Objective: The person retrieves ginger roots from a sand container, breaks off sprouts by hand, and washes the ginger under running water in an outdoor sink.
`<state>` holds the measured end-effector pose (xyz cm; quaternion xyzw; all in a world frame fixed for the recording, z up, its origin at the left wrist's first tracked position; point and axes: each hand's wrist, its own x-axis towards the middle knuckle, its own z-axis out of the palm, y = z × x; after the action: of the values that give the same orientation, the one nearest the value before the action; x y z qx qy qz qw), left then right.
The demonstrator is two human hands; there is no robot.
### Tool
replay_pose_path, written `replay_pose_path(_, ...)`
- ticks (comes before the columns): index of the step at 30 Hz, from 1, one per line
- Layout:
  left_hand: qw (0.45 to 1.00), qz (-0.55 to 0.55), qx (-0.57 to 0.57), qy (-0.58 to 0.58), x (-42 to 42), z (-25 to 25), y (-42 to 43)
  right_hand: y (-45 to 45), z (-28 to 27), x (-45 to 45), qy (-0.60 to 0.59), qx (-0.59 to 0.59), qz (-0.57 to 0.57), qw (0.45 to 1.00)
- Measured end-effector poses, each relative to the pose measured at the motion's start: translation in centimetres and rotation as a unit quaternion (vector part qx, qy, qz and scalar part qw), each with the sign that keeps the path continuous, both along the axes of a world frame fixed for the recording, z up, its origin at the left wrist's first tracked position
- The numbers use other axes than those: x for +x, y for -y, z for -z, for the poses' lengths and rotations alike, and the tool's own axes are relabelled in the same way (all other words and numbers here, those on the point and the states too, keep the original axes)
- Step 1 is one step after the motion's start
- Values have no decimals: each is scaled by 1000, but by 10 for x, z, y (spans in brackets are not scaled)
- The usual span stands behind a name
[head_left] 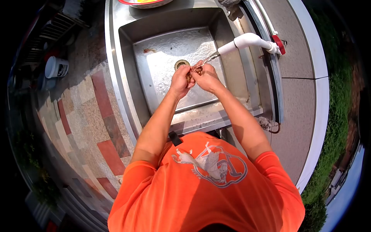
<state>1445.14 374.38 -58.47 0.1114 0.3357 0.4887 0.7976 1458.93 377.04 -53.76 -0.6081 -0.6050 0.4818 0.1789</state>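
Over the sink (154, 83), my two hands meet near its middle. My left hand (180, 82) is closed on a small reddish-brown, wet-looking piece (196, 70), possibly meat; its exact kind does not show. My right hand (209, 79) pinches the same piece from the other side, and my fingers hide much of it. Water (211, 57) runs from the white pipe tap (247, 40) at the right down onto my fingers. Just beyond my hands lies the round drain (181, 63).
A small brownish scrap (148, 50) lies on the wet sink floor. At the far edge stands a red-rimmed bowl (145, 4) with something yellow inside. The tap has a red handle (278, 44). On the tiled floor at left is a white bucket (56, 67).
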Motion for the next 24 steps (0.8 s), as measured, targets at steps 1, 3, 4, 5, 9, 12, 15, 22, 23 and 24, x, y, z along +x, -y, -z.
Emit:
replay_pose_path(1,999,1,16,-33,0,-3,1,-3,-5,1,8,-3,-19,1000)
replay_pose_path(3,995,12,28,-91,1,-6,5,-4,-18,5,24,-14,-55,998)
replay_pose_path(4,992,19,29,-117,0,-7,4,-7,-11,7,-1,-30,-71,997)
replay_pose_path(5,989,27,31,-144,0,-9,2,-10,-13,8,2,-37,-87,996)
replay_pose_path(9,980,21,44,-191,0,-9,-1,-6,-30,6,-9,11,-134,991)
replay_pose_path(12,978,27,38,-204,1,-9,0,-3,-26,7,-43,28,-158,986)
replay_pose_path(15,985,14,44,-164,2,-5,0,-1,-16,9,-43,103,-187,976)
replay_pose_path(22,999,-8,-16,-51,0,2,-1,10,25,6,-57,249,-94,962)
replay_pose_path(23,998,-17,-28,-54,1,-3,-3,11,40,8,-87,220,-30,971)
replay_pose_path(24,997,-27,-41,-58,0,-8,-2,9,36,9,-166,88,17,982)
